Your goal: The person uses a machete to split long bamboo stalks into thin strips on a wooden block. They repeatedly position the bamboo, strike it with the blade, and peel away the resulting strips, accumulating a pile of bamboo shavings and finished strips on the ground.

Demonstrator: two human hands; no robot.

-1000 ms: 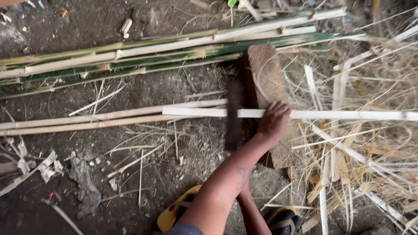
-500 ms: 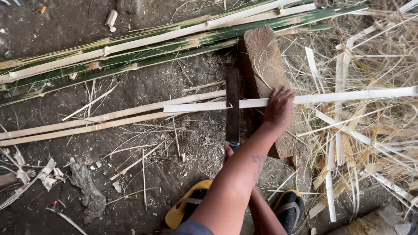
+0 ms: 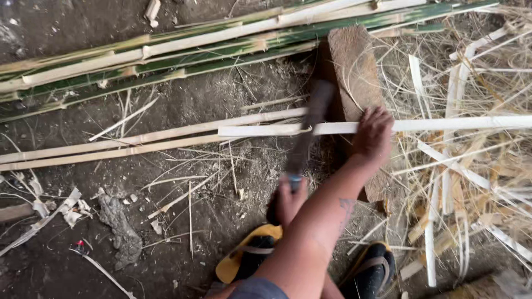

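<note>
A bundle of green bamboo poles (image 3: pixel 221 47) is lying toward 11 o'clock on the dirt ground (image 3: pixel 183 232). A wooden block (image 3: pixel 354 72) is sitting at 1 o'clock. The pale bamboo strip (image 3: pixel 443 123) is running from 9 o'clock to 3 o'clock across that block. The left hand (image 3: pixel 372 135) is pressing down, closed over the strip. The long knife (image 3: pixel 310 130) is pointing toward 12 o'clock, its blade meeting the strip. The right hand (image 3: pixel 285 202) is gripping its handle at 6 o'clock.

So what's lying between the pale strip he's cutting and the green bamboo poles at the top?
In the head view, mostly bare dirt with a few loose slivers lies between the pale strip and the green bamboo poles. The wooden block also sits there, under the strip.
</note>
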